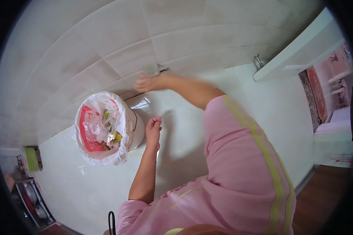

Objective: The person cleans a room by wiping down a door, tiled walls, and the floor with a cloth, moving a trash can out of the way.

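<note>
My right hand grips a greyish-green cloth against the lower part of the tiled wall. Over the white floor, my left hand is loosely curled, with nothing visible in it. Just left of that hand stands a white bucket with a thin handle. A white plastic liner covers its rim. Inside lie crumpled clear plastic, a red wrapper and yellow-green scraps.
A white door stands open at the upper right, with a metal doorstop by the wall. At the lower left is a dark rack with bowls, and a green object above it.
</note>
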`<control>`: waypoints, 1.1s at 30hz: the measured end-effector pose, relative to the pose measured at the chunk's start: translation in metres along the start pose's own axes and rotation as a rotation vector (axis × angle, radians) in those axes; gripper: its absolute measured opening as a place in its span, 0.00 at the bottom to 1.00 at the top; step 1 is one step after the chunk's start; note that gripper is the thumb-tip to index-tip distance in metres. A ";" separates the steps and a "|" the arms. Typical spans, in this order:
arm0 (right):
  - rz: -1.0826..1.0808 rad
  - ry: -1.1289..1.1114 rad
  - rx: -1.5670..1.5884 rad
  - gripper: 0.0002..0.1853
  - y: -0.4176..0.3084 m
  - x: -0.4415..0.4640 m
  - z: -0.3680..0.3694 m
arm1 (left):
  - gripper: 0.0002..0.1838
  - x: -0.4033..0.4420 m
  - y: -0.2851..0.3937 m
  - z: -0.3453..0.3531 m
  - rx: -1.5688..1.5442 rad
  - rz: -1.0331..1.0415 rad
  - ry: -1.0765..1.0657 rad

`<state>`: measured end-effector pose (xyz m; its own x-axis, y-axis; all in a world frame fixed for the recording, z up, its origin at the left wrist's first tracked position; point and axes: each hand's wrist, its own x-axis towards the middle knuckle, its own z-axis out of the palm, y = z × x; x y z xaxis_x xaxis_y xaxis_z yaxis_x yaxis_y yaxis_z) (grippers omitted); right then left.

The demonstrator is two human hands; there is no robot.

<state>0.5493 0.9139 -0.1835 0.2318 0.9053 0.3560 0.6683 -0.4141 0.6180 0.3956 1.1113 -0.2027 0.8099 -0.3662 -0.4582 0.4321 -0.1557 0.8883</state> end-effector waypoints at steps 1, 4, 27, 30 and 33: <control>-0.053 -0.110 0.026 0.08 0.000 -0.024 -0.016 | 0.08 0.001 0.000 0.000 0.031 0.012 0.018; 0.437 -0.209 0.515 0.10 0.018 -0.094 -0.078 | 0.08 0.008 0.005 0.008 0.115 0.100 0.027; 1.622 0.516 -0.344 0.16 0.041 -0.205 -0.134 | 0.08 0.049 0.095 0.111 0.195 0.257 -0.014; 1.802 0.801 -0.500 0.16 0.109 -0.233 -0.156 | 0.08 0.042 0.090 0.094 0.158 0.221 0.040; 1.752 1.274 -0.613 0.17 0.116 -0.166 -0.188 | 0.08 0.047 0.081 0.079 0.046 0.194 0.085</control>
<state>0.4555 0.6977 -0.0392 -0.4362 -0.6814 0.5877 0.0875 -0.6821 -0.7260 0.4372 1.0093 -0.1498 0.9076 -0.3150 -0.2776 0.2478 -0.1321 0.9598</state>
